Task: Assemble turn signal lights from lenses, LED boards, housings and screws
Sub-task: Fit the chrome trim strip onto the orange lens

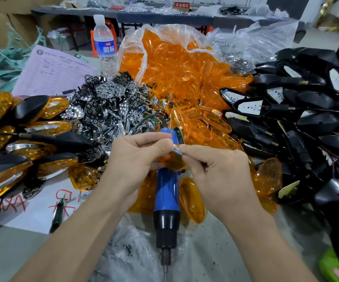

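Two hands meet at one amber lens [171, 162].
The lens is gripped by the left hand [136, 157]; a chrome trim strip [177, 149] is pinched against it by the right hand [215, 171].

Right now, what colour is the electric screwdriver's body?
The electric screwdriver is blue with a black lower section; the head view shows it best.

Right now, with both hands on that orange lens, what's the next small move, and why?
Probably push the chrome insert into the orange lens until it seats. The left hand grips the lens, the right hand pinches the insert at the lens's top edge, and it looks not fully in. The blue screwdriver lies beneath the hands, held by neither, so screwing seems premature.
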